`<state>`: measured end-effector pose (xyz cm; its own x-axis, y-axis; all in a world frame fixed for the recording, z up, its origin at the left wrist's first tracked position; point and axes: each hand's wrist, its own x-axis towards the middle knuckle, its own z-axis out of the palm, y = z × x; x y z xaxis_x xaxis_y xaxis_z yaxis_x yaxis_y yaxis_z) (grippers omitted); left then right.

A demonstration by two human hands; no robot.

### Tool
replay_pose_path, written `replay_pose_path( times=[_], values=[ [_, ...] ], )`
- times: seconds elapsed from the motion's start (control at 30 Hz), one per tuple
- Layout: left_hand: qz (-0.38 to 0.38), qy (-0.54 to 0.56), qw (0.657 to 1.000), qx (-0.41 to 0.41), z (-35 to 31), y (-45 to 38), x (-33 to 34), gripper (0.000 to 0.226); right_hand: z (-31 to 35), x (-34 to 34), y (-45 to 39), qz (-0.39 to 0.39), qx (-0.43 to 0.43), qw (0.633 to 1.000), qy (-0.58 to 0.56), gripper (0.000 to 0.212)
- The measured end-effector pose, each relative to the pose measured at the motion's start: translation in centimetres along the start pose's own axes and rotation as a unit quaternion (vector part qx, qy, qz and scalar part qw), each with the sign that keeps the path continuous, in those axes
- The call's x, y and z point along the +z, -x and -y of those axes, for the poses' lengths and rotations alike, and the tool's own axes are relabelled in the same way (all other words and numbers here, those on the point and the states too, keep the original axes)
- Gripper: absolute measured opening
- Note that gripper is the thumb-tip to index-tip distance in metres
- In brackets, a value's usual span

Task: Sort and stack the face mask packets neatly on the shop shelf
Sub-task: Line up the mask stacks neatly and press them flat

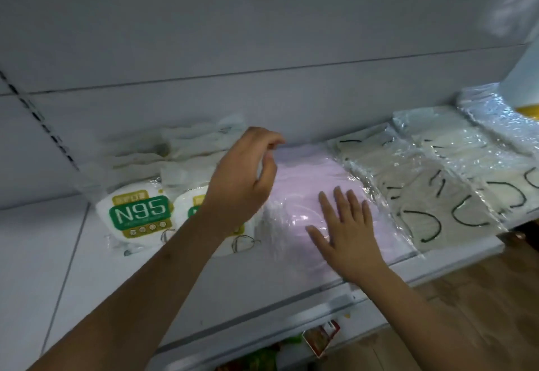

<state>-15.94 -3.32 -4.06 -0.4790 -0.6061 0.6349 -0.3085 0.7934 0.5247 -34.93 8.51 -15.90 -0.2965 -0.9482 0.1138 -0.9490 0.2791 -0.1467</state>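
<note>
Pink mask packet lies flat on shelf, under right hand w/ fingers spread, pressing down. Left hand hovers at packet's far-left corner, fingers loosely curled, holding nothing. N95 packets left of it; beige packets beyond right fingers.

Left grip raised, fingers loosely curled, right grip flat, fingers spread

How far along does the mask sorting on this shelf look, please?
Done: beige packets lie in overlapping rows at right. In hand: the right hand presses flat on the pink stack, while the left hand hovers above, fingers loosely curled. Left: the N95 packets and the loose white pile behind them.
</note>
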Motion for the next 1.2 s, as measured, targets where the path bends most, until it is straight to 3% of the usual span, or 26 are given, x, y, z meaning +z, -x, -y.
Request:
replay_pose_path(
  times=[0.13, 0.27, 0.37, 0.53, 0.7, 0.73, 0.8, 0.9, 1.0, 1.1, 1.2],
  values=[
    [0.239, -0.031, 0.965, -0.099, 2.1, -4.1, 7.8, 0.043, -0.7, -0.1, 0.9, 0.010, -0.054, 0.998, 0.020, 0.082],
    [0.294, -0.180, 0.926, -0.155, 6.1, -6.5, 13.2, 0.074, -1.1, -0.3, 1.6, -0.001, -0.069, 0.998, -0.006, 0.080],
    [0.385, -0.234, 0.875, -0.177, 7.5, -6.2, 16.1, 0.071, -1.1, 0.6, 0.6, 0.014, -0.058, 0.998, -0.020, 0.081],
    [0.354, -0.237, 0.886, -0.183, 7.9, -6.1, 16.8, 0.061, -0.5, 0.1, -1.6, 0.017, -0.037, 0.999, -0.026, 0.084],
    [0.389, -0.242, 0.859, -0.227, 7.5, -5.3, 15.5, 0.059, -1.8, 0.3, -1.6, 0.027, -0.069, 0.996, -0.052, 0.086],
    [0.375, -0.243, 0.867, -0.223, 7.3, -5.2, 15.3, 0.058, -1.9, 0.5, -1.6, 0.039, -0.086, 0.994, -0.054, 0.086],
    [0.281, -0.226, 0.915, -0.178, 6.6, -6.1, 15.8, 0.051, -2.4, -0.1, -2.1, 0.055, -0.113, 0.987, -0.101, 0.086],
    [0.174, -0.123, 0.965, -0.152, 4.8, -9.1, 17.5, 0.052, -5.2, -2.7, -2.8, 0.001, -0.130, 0.973, -0.192, 0.069],
    [0.212, -0.079, 0.968, -0.110, 2.9, -11.6, 20.5, 0.064, -11.6, -4.4, -2.9, -0.112, -0.069, 0.985, -0.116, 0.057],
    [0.300, -0.146, 0.942, -0.030, 0.8, -11.9, 25.2, 0.068, -17.7, -4.4, -2.8, -0.042, 0.036, 0.998, -0.031, 0.071],
    [0.403, -0.229, 0.884, -0.064, 1.0, -11.1, 28.6, 0.082, -19.3, -2.9, -2.7, 0.022, 0.061, 0.998, -0.011, 0.080]
  ],
)
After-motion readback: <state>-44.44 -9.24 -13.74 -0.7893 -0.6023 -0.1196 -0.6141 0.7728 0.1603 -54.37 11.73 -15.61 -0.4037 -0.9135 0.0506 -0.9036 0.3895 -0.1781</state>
